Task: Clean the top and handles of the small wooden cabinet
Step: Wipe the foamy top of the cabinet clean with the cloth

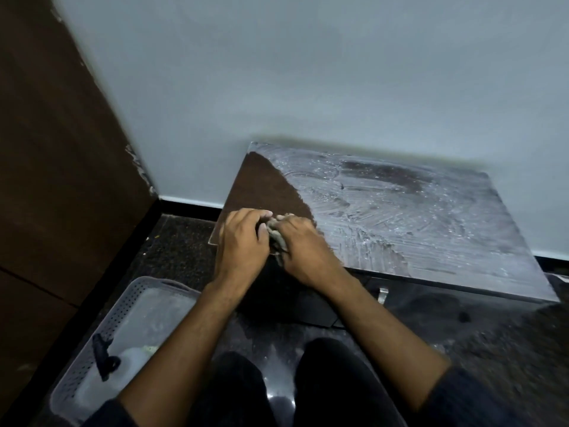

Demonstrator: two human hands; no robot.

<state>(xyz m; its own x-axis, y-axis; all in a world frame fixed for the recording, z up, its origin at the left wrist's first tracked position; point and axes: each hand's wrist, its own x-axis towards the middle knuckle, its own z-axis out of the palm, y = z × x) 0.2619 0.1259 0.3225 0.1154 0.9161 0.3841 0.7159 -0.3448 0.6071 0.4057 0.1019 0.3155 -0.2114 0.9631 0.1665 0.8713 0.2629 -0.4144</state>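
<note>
The small wooden cabinet's top (pixel 415 217) stands against the wall, most of it smeared with white soapy streaks; its near left corner is bare brown wood. My left hand (pixel 243 245) and my right hand (pixel 303 249) meet at that corner's front edge and both grip a bunched grey cloth (pixel 275 234), mostly hidden between them. A metal handle (pixel 382 294) shows on the dark cabinet front below the top.
A grey perforated basket (pixel 129 306) sits on the dark floor at lower left, holding a spray bottle (pixel 107 362) with a black trigger. A brown wooden panel (pixel 55 180) rises at left. My knees (pixel 308 380) are below the hands.
</note>
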